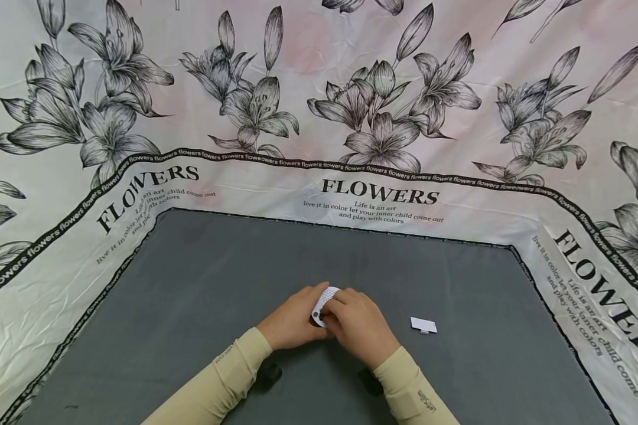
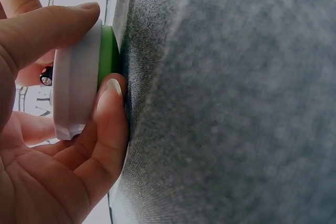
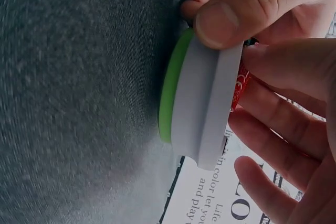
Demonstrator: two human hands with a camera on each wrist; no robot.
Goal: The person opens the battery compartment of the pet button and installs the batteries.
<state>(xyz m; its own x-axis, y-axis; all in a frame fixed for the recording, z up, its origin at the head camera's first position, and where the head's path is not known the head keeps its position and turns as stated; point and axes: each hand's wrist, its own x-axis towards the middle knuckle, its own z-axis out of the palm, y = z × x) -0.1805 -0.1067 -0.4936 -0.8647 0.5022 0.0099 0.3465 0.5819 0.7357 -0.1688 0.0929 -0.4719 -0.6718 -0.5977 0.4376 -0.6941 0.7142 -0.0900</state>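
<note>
My left hand grips a small white device with a dotted face, thumb on one side and fingers on the other. A green base shows on its underside, close above the grey cloth. Between the fingertips of my right hand is a battery with a red label, held at the device's open side. Its black end with a metal terminal sticks out in the left wrist view. Fingers and the device hide much of the battery.
A small white cover with a tab lies on the grey cloth to the right of my hands. A white border printed with flowers and lettering surrounds the grey area.
</note>
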